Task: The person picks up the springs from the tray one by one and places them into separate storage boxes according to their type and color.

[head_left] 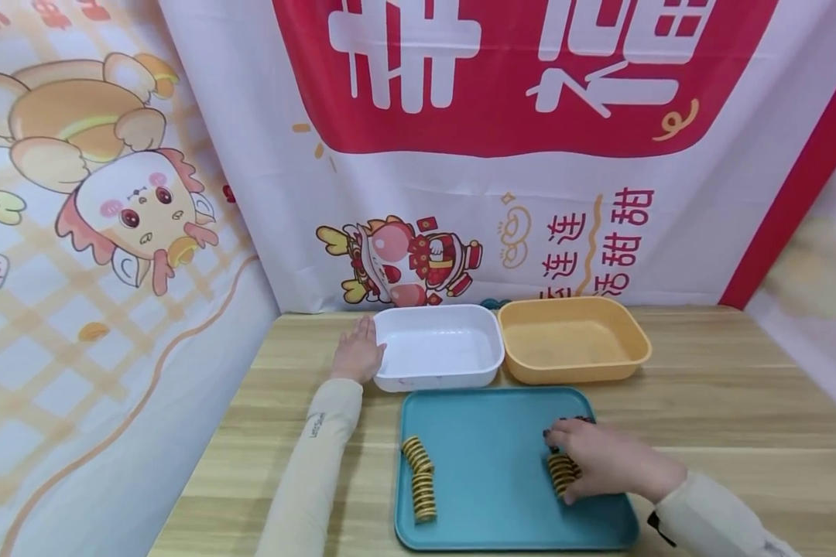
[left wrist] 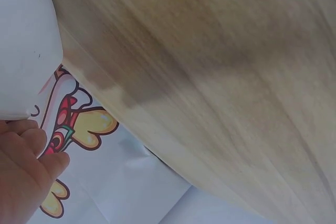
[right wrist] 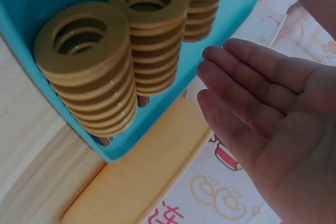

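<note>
My left hand [head_left: 358, 353] rests against the left end of a white plastic bin [head_left: 437, 381]. In the left wrist view, this hand's loosely bent fingers [left wrist: 34, 140] touch the bin's outer wall [left wrist: 29, 51]. Over the right side of a teal tray [head_left: 488, 464] reaches my right hand [head_left: 609, 460], beside yellow coil springs [head_left: 561, 473]. The right wrist view shows its fingers [right wrist: 262, 87] extended and apart from three yellow springs [right wrist: 89, 77]. Two more springs [head_left: 423, 495] lie end to end at the tray's left. Small dark objects [head_left: 549, 439] show at my right fingertips, their kind unclear.
An orange-yellow bin [head_left: 571, 373] stands right of the white one, behind the tray. All stand on a wood-grain table [head_left: 724, 371]. A printed cloth [head_left: 495, 178] hangs behind the table, and another [head_left: 97, 232] on the left.
</note>
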Available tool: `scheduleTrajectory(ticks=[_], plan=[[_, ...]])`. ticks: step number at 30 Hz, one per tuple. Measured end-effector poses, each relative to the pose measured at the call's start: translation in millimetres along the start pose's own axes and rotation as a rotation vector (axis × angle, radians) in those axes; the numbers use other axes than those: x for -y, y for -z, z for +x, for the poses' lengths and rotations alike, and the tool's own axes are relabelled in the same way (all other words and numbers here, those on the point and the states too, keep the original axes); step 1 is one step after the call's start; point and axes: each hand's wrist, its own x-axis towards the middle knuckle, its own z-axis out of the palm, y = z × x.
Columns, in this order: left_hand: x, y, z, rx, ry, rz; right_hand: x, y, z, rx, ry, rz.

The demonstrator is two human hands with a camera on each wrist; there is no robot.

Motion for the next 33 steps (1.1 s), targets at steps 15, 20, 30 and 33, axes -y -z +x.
scheduleTrajectory(ticks=[15, 20, 30, 33], plan=[[-1.7, -4.4, 0.7, 0.022, 0.022, -0.022, 4, -17, 5.8, -0.053, 0.086, -0.127], [-1.6, -5.0, 1.9, 0.019, 0.021, -0.027, 5, -19, 8.1, -0.035, 0.076, -0.115], [-0.6, -3.4, 1.1, 0.011, 0.018, -0.012, 6, -22, 15.7, -0.029, 0.072, -0.119], [-0.8, -3.0, 1.5, 0.016, 0.023, -0.011, 6, -23, 17.4, -0.038, 0.089, -0.13]])
